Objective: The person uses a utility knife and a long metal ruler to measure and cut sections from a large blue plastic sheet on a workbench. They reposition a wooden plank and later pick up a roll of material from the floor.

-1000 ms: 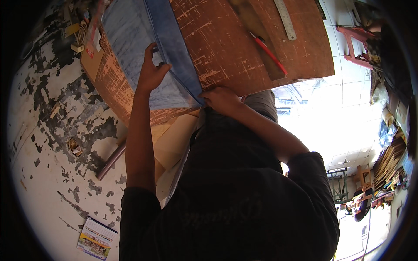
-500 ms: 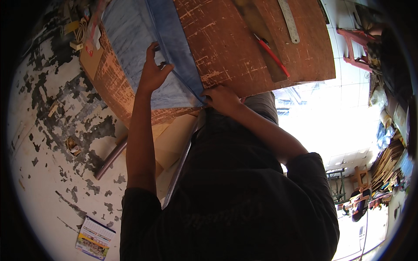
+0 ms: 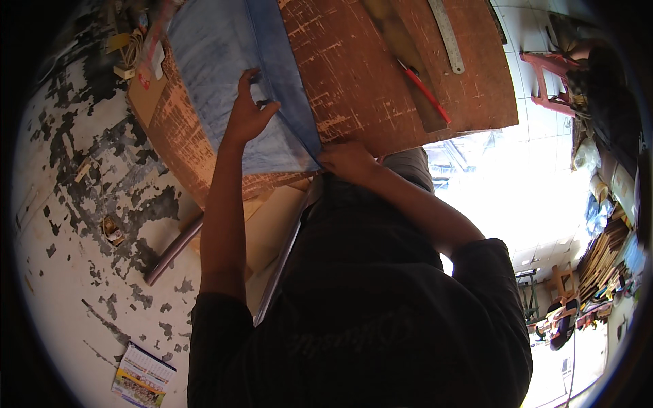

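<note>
A blue sheet [image 3: 211, 75], mottled and paler on its left part, lies on a worn brown board [image 3: 360, 75]. A darker blue strip [image 3: 279, 61] runs along its right side, apparently a folded-over edge. Over the sheet beside this fold is my left hand [image 3: 248, 115], its thumb and fingers apart and nothing seen between them. At the near end of the strip, close to my body, my right hand [image 3: 348, 162] has its fingers closed on the sheet's corner. Its fingertips are partly hidden.
Right on the board lie a red-handled pen-like tool [image 3: 427, 90], a dark flat strip [image 3: 401, 47] and a metal ruler [image 3: 446, 34]. A tube [image 3: 173, 250] and a calendar [image 3: 143, 374] are at the left. A red stool [image 3: 544, 81] stands at the right.
The whole view has shifted slightly. My left hand stays over the fold in much the same pose. My right hand's fingers have slid a little nearer along the corner.
</note>
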Available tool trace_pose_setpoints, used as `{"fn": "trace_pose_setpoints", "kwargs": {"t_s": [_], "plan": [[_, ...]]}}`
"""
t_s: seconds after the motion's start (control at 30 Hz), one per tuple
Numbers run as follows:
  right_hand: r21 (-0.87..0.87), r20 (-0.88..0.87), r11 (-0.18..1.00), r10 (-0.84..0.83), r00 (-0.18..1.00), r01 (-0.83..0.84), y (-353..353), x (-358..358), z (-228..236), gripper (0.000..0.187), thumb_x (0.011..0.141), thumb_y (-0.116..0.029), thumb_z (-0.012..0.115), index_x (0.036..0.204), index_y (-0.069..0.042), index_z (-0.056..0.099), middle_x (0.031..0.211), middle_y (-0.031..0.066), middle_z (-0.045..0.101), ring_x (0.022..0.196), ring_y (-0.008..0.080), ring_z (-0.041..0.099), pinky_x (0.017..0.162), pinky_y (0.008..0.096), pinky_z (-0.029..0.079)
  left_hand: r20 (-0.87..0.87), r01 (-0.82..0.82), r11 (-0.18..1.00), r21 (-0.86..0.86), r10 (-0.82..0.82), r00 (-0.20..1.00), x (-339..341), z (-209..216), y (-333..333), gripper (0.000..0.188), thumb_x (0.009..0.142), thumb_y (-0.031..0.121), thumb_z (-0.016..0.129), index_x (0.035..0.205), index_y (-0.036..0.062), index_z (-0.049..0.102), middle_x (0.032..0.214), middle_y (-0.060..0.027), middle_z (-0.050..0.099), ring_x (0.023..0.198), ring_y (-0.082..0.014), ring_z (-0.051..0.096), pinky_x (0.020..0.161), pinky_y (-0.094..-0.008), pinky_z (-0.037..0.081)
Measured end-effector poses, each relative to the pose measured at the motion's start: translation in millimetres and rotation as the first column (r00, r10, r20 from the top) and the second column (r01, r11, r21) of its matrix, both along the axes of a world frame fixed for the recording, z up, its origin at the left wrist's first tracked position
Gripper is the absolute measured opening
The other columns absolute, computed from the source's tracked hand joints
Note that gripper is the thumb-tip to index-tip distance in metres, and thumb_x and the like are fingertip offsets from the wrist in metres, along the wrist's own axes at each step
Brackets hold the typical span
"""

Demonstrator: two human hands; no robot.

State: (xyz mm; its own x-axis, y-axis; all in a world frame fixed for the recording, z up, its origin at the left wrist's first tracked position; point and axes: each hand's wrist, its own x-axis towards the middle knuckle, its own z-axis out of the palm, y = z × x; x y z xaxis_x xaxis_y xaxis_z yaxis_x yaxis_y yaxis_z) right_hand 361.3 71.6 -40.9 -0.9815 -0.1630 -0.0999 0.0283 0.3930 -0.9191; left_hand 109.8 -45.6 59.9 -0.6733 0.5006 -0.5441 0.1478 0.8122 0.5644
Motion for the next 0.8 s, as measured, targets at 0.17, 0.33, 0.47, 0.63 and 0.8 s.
{"fn": "trace_pose_setpoints", "kwargs": {"t_s": [0.17,0.33,0.47,0.63,0.8], "plan": [[-0.293,0.175,0.956,0.045,0.984,0.008,1.3,3.0,-3.2,0.028,0.088,-0.024,0.071,0.109,-0.005,0.076,0.093,0.0155,0.074,0.09,0.031,0.073,0.08,0.0442,0.057,-0.06,0.058,0.996,-0.07,-0.062,0.996,-2.1,-1.0,1.4,0.091,0.088,0.024,0.076,0.161,0.0099,0.024,0.165,-0.0305,0.025,0.153,-0.0443,0.032,0.112,-0.0523,0.049],[-0.247,0.436,0.963,0.21,0.875,-0.108,11.4,-16.7,28.4,0.04,0.088,-0.036,0.076,0.107,0.0,0.076,0.097,0.0211,0.074,0.094,0.0349,0.073,0.083,0.0478,0.056,-0.076,0.07,0.997,-0.038,-0.073,0.994,-6.1,-9.0,-1.2,0.094,0.085,0.03,0.076,0.161,0.0086,0.025,0.16,-0.0336,0.026,0.149,-0.0484,0.034,0.11,-0.0533,0.049],[0.008,0.36,0.992,0.115,0.926,-0.126,-2.3,-23.7,38.8,0.048,0.088,-0.044,0.076,0.104,0.001,0.076,0.1,0.0235,0.075,0.096,0.0397,0.073,0.085,0.0502,0.056,-0.131,0.092,0.992,-0.082,-0.103,0.986,-3.4,-1.7,5.2,0.092,0.087,0.026,0.075,0.16,0.0046,0.023,0.155,-0.0314,0.036,0.143,-0.0445,0.043,0.103,-0.0515,0.053],[-0.045,0.48,0.993,0.12,0.869,-0.112,19.5,-59.3,56.0,0.052,0.095,-0.05,0.069,0.106,0.0,0.076,0.102,0.0261,0.074,0.094,0.0394,0.074,0.084,0.0494,0.056,-0.158,0.092,0.995,-0.047,-0.098,0.983,-2.4,-10.7,-4.6,0.095,0.085,0.033,0.076,0.159,0.0025,0.025,0.15,-0.034,0.036,0.142,-0.0459,0.042,0.114,-0.0551,0.043],[-0.271,0.221,0.734,-0.583,0.782,0.623,32.9,-136.7,50.8,0.06,0.1,-0.048,0.064,0.132,0.003,0.063,0.114,0.0228,0.071,0.095,0.0307,0.072,0.085,0.044,0.056,-0.163,0.083,0.996,-0.018,-0.085,0.983,2.7,-13.2,-5.0,0.1,0.084,0.037,0.078,0.159,-0.0015,0.023,0.16,-0.04,0.019,0.149,-0.0509,0.029,0.119,-0.0545,0.036]]}}
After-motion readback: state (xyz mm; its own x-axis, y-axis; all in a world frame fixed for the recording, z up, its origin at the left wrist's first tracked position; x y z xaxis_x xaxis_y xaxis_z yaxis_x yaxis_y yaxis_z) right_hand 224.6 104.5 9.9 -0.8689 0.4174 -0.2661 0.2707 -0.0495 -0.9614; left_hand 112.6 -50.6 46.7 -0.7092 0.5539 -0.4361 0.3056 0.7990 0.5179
